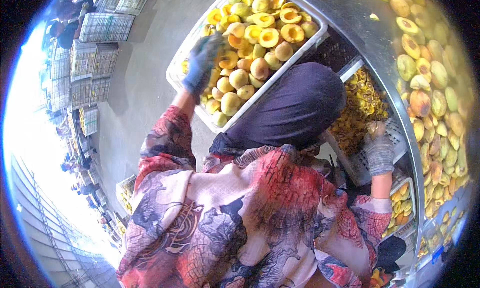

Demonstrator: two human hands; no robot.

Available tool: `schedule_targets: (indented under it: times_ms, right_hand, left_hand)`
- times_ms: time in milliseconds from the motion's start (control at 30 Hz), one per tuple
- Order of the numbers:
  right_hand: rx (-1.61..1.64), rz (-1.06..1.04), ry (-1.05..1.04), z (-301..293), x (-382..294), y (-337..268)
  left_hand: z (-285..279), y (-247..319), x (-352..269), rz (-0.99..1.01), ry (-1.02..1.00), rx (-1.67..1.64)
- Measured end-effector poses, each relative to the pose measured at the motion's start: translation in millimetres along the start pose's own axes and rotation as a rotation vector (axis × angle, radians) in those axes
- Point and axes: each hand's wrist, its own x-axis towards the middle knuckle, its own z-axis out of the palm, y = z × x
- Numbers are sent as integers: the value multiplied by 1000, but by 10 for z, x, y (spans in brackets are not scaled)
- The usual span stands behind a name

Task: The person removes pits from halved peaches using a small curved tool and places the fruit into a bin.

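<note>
My left hand (204, 64), in a blue-grey glove and blurred, is over the left side of a white plastic crate (191, 27). Halved yellow peaches (269, 37), several with hollow pit cavities showing, fill that crate. Whether the fingers hold a fruit is hidden. Lower on the right, my right hand (378, 149) wears a grey knit glove. It hovers over or touches the edge of a crate of brown and yellow pits and scraps (362, 96). Something tan shows at its blurred fingertips; I cannot tell whether that is fruit or bare fingers.
A metal table rim (393, 89) curves along my right, with many peach pieces (438, 74) on the tabletop. Under it is another crate of fruit (401, 205). My dark-clothed knee (300, 96) lies between the crates. Stacked crates (93, 62) and other people stand far left.
</note>
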Motion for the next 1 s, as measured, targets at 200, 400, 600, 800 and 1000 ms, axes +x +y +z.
schedule_targets:
  times_ms: [200, 400, 600, 800, 1000]
  right_hand:
    - [80, -143, 101, 248, 87, 56]
    - [26, -32, -95, 367, 139, 135]
    - [-102, -181, -42, 523, -6, 149]
    - [297, 49, -544, -99, 368, -275]
    - [300, -151, -49, -59, 59, -194]
  left_hand:
    - [-770, -1571, -653, -796, -192, 691]
    - [-570, -1726, -697, -781, -317, 924]
    - [-429, -1774, -519, -766, -223, 835]
    - [-441, -2151, -806, -931, -99, 965]
    - [-666, -2109, -593, -601, 208, 339]
